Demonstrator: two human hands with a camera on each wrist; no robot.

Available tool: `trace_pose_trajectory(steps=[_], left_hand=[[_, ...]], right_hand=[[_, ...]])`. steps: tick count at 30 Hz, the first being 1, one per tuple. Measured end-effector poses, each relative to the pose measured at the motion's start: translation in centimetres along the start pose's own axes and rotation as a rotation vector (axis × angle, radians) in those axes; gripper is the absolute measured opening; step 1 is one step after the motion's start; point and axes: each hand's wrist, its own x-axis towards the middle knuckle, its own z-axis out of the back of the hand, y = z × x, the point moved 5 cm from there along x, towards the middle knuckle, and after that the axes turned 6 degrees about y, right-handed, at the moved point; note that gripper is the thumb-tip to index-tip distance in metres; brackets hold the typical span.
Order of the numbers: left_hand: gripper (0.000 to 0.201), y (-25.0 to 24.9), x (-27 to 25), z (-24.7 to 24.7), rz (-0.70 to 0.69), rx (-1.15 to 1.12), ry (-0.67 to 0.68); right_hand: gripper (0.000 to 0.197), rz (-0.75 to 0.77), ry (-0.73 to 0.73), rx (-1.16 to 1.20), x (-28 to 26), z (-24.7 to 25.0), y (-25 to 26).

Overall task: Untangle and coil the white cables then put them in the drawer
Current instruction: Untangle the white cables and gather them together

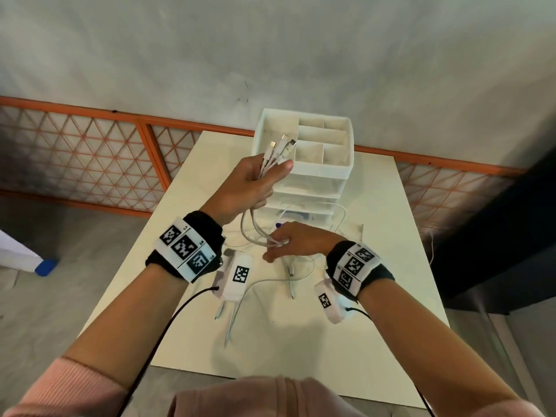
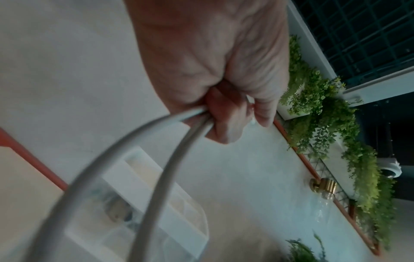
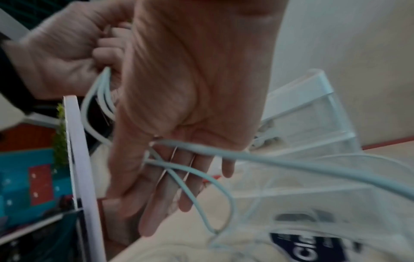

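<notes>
My left hand (image 1: 270, 173) is raised in front of the drawer unit and grips a bunch of white cables (image 1: 278, 150), their metal plugs pointing up. In the left wrist view the fingers (image 2: 226, 120) curl round two thick strands (image 2: 156, 159). The cables hang down in a loop to my right hand (image 1: 276, 248), low over the table. The right wrist view shows its fingers (image 3: 170, 195) fairly straight, with cable strands (image 3: 268, 159) running across them. Loose cable ends (image 1: 291, 284) trail on the table. The drawer unit (image 1: 304, 173) has a white divided top tray and clear drawers below.
The small cream table (image 1: 391, 266) drops off at left, right and front edges. An orange-framed lattice fence (image 1: 90, 152) runs behind it against a grey wall. A dark piece of furniture (image 1: 496, 236) stands to the right. A blue-labelled item (image 1: 296, 218) lies in the lowest clear drawer.
</notes>
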Motion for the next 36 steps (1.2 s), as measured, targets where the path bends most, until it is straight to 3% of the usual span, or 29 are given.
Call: trace_pose_trajectory(steps=[4,8,11,13,18,22,27,30,36], left_hand=[[0.046,1.3,-1.0,3.2,0.01,0.23,-0.08],[0.035,4.3,-2.0,3.9,0.178,0.531,0.045],[0.038,5.8,-2.0,1.6,0.237,0.601,0.181],[0.029,6.1,-1.5,0.1,0.226,0.612,0.213],[0.024,5.3,-0.3,0.6,0.1,0.543,0.069],[0.014,4.3,-0.4,2.6,-0.022,0.551,-0.068],[0.013,4.9,-1.2,5.5,-0.047,0.512,-0.234],[0.017,5.7,-1.4,5.9,0.078,0.536,-0.152],[0.03,9.6,-2.9,3.0,0.461,0.8,0.327]], right_hand=[[0.042,-0.107,-0.236,-0.019,-1.9,2.5,-4.5],[0.051,-0.086,-0.385,0.066,-4.1,4.7,-5.3],[0.039,-0.021,-0.409,0.043,-4.6,5.8,-2.3],[0.031,0.033,-0.426,0.021,-4.8,6.5,-0.2],[0.041,0.016,-0.484,0.083,-6.7,7.9,-0.9],[0.05,-0.184,-0.506,0.099,-8.2,6.9,-6.1],[0.046,-0.4,-0.536,0.109,-9.8,4.4,-12.6],[0.045,-0.482,-0.384,0.074,-9.7,1.8,-15.1],[0.032,-0.666,0.248,-0.089,-8.4,-4.9,-17.2]])
